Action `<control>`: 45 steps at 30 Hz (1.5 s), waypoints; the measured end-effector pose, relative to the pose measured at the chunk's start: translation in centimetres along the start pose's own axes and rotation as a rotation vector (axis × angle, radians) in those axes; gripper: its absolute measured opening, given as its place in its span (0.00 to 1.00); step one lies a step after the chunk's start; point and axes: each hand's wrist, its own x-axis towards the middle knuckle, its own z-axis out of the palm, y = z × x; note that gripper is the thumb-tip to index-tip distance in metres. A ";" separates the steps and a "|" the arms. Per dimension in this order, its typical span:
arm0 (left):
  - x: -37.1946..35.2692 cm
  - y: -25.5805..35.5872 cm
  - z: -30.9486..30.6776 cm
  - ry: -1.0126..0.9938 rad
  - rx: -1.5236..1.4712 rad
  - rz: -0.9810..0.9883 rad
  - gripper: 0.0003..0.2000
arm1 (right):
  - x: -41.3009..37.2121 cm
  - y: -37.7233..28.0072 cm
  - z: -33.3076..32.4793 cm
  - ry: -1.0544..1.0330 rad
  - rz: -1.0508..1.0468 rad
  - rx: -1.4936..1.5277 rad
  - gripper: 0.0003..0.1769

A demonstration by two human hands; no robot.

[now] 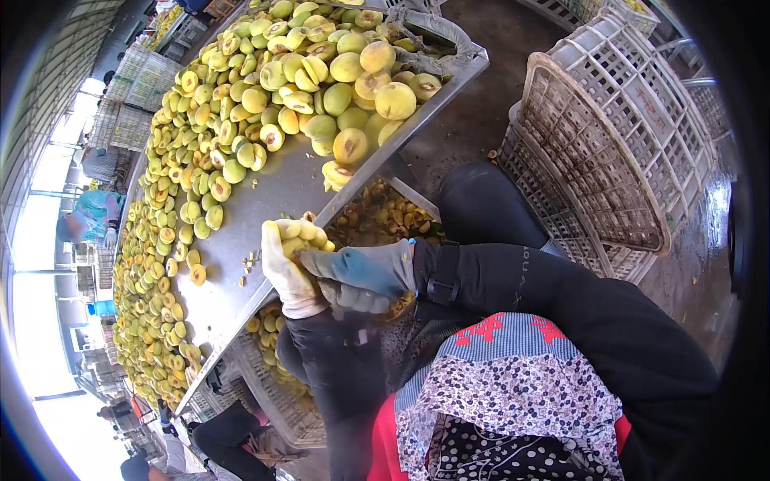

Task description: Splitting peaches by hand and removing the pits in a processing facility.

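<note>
My left hand point(289, 272), in a white glove stained yellow, is closed around several yellow-green fruit pieces point(306, 235). Pressed against it is my right hand point(361, 272), in a grey-blue glove, with fingers curled near the fruit; what it grips is hidden. Both hands are at the near edge of a metal table point(245, 220), whose surface bears a large heap of halved yellow-green fruit point(241, 104). Small brown bits lie on the metal near my left hand.
Under the table edge are a container of fruit scraps point(385, 212) and a crate with fruit point(281, 409). Stacked plastic crates point(601, 128) stand on the wet floor at the right. A person in a teal top point(96, 216) is across the table; another person's dark-clothed leg point(228, 433) shows lower left.
</note>
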 end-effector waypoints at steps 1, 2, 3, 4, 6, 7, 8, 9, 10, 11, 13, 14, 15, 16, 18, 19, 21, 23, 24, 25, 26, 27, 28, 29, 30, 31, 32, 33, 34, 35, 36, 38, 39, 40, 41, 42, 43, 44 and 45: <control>0.3 -0.2 -0.9 -0.114 -0.108 -0.008 0.18 | 0.1 0.1 0.1 -0.030 -0.015 0.019 0.31; 0.0 0.0 0.2 -0.054 -0.122 0.018 0.18 | 0.4 0.2 0.2 -0.060 -0.032 0.039 0.31; 0.1 -0.1 0.1 -0.052 -0.142 0.019 0.18 | 0.6 0.3 0.2 -0.090 -0.051 0.059 0.33; 0.2 -0.2 0.0 -0.051 -0.160 0.019 0.18 | 1.2 0.7 -0.8 -0.189 -0.026 0.178 0.31; 0.3 -0.2 -0.1 -0.060 -0.174 0.012 0.18 | 0.8 0.3 0.1 -0.026 -0.011 0.045 0.33; 0.0 -0.1 -0.1 -0.065 -0.169 0.003 0.18 | 0.8 0.4 0.5 0.056 0.002 -0.022 0.34; -0.2 -0.1 -0.2 -0.069 -0.164 -0.006 0.18 | 0.9 0.6 0.5 0.104 -0.038 -0.110 0.34; -0.2 -0.3 -0.6 -0.134 -0.196 -0.011 0.18 | 1.0 0.7 0.5 0.150 -0.081 -0.199 0.34; 0.1 -0.5 -1.1 -0.200 -0.225 -0.017 0.18 | 0.8 0.8 0.6 0.174 -0.095 -0.241 0.35; 0.2 -0.6 -1.4 -0.267 -0.253 -0.023 0.18 | 0.6 0.8 0.9 0.198 -0.108 -0.283 0.35; 0.5 -0.6 -1.6 -0.186 -0.318 -0.040 0.16 | -1.2 -0.3 2.3 0.209 -0.080 -0.278 0.35; 1.0 -0.9 -2.3 -0.092 -0.332 -0.055 0.16 | 0.7 1.4 0.8 0.190 -0.255 -0.436 0.36; 1.2 -1.0 -2.8 0.006 -0.347 -0.070 0.16 | 2.5 3.1 -0.7 0.196 -0.435 -0.593 0.36; 1.1 -0.3 -3.0 0.020 -0.436 -0.096 0.12 | 4.4 4.8 -1.6 0.210 -0.616 -0.622 0.36; 0.2 1.4 -2.9 0.071 -0.486 -0.016 0.11 | 1.7 3.0 0.4 0.288 -0.350 -0.679 0.35; -0.5 2.3 -3.1 0.099 -0.510 0.027 0.10 | 1.2 2.7 0.5 0.363 -0.259 -0.769 0.33; -2.3 3.7 -6.5 0.028 -0.430 0.128 0.07 | 0.6 2.4 0.5 0.519 -0.083 -0.944 0.29; -5.2 5.8 -10.6 0.267 -0.131 0.160 0.10 | 0.9 3.0 0.2 0.504 -0.066 -1.058 0.29; -6.7 7.0 -12.0 0.426 0.096 0.129 0.14 | 1.5 3.3 -0.2 0.480 -0.086 -1.069 0.28; -8.2 8.1 -13.4 0.578 0.301 0.068 0.17 | 1.9 3.4 -0.4 0.455 -0.108 -1.078 0.28; -8.3 8.2 -17.3 0.592 0.578 0.080 0.18 | 1.9 3.2 -0.3 0.452 -0.181 -0.981 0.27; -8.0 8.7 -18.8 0.603 0.713 0.084 0.19 | 1.8 2.8 0.1 0.446 -0.250 -0.883 0.27; -7.7 9.1 -19.7 0.616 0.844 0.091 0.19 | 1.8 2.5 0.3 0.437 -0.316 -0.790 0.26; -7.4 9.4 -20.6 0.627 0.973 0.097 0.20 | 2.6 2.4 -0.2 0.454 -0.442 -0.685 0.25; -6.0 9.3 -20.7 0.533 1.057 0.121 0.21 | 3.9 2.2 -0.8 0.468 -0.565 -0.576 0.24; -3.8 9.0 -20.8 0.435 1.140 0.146 0.22 | 4.7 2.3 -1.4 0.481 -0.686 -0.463 0.23; -0.3 7.3 -24.8 0.337 1.152 0.116 0.22 | 4.1 1.6 -1.0 0.509 -0.868 -0.358 0.21; 3.1 5.7 -27.8 0.235 1.163 0.087 0.23 | 2.8 0.4 -0.2 0.568 -0.867 -0.307 0.21; 4.9 5.5 -25.6 0.175 1.279 -0.079 0.23 | 1.0 -0.9 0.7 0.629 -0.867 -0.256 0.21; 6.4 5.2 -22.5 0.111 1.390 -0.248 0.24 | -0.2 -2.0 1.0 0.690 -0.867 -0.203 0.21; 7.8 4.7 -20.3 0.014 1.378 -0.233 0.24 | -0.9 -2.8 0.6 0.709 -0.917 -0.202 0.21; 8.3 3.1 -14.1 -0.202 1.517 -0.067 0.22 | -2.1 -3.7 -0.2 0.753 -1.007 -0.189 0.20; 7.7 2.2 -10.3 -0.319 1.656 0.097 0.22 | -2.8 -4.1 -0.2 0.772 -1.031 -0.173 0.20; 7.9 1.3 -8.4 -0.507 1.695 0.175 0.21 | -3.5 -4.6 0.1 0.789 -1.055 -0.160 0.21; 8.3 0.7 -6.7 -0.697 1.724 0.259 0.20 | -4.0 -5.0 0.3 0.804 -1.083 -0.148 0.21; 8.3 0.2 -4.5 -0.630 1.669 0.224 0.19 | -4.1 -5.1 0.3 0.846 -1.114 -0.137 0.21; 8.2 -0.2 -2.3 -0.560 1.612 0.192 0.18 | -4.4 -5.2 0.3 0.848 -1.109 -0.152 0.21; 8.7 -0.5 -0.8 -0.492 1.552 0.164 0.17 | -4.8 -5.4 0.2 0.852 -1.107 -0.169 0.21; 9.4 -0.8 -0.1 -0.526 1.486 0.172 0.16 | -5.1 -5.3 0.1 0.858 -1.101 -0.182 0.21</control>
